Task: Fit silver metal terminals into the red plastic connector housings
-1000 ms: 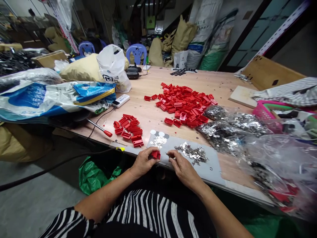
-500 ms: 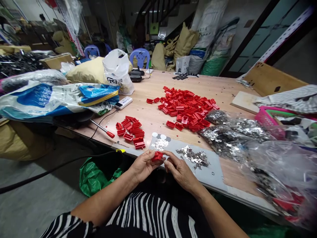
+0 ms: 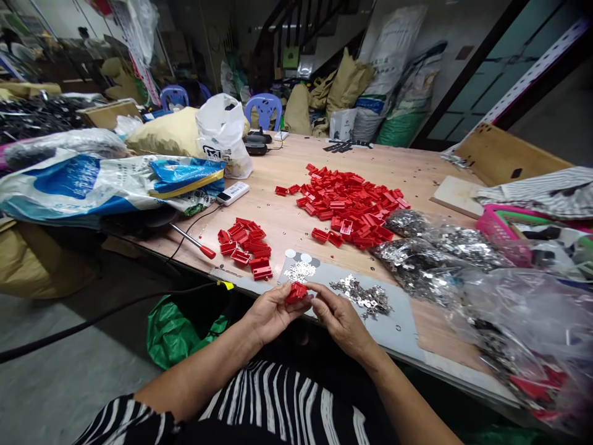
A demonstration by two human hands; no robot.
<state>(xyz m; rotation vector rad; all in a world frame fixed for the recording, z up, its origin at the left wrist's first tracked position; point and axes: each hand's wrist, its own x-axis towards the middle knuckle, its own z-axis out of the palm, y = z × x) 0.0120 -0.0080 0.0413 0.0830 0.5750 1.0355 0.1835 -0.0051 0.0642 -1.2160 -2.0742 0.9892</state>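
My left hand (image 3: 269, 314) is closed on a small red plastic part (image 3: 295, 292), held just off the near edge of the wooden table (image 3: 287, 216). My right hand (image 3: 337, 316) pinches at the right side of the same part; whether it holds a metal piece is hidden. Behind the hands lies a grey mat (image 3: 398, 312) with two small heaps of silver metal clips (image 3: 364, 295). A small group of red parts (image 3: 245, 244) lies to the left. A large heap of red parts (image 3: 354, 204) fills the table's middle.
Clear bags of metal pieces (image 3: 430, 253) lie at the right, with a pink basket (image 3: 503, 225) behind. Blue-and-white sacks (image 3: 106, 182), a white remote (image 3: 232, 193) and a red-handled screwdriver (image 3: 192, 242) lie at the left. A green bag (image 3: 176, 330) sits under the table edge.
My right hand has come from the metal clips on the mat to the red part in my left hand. Both hands now meet on it.
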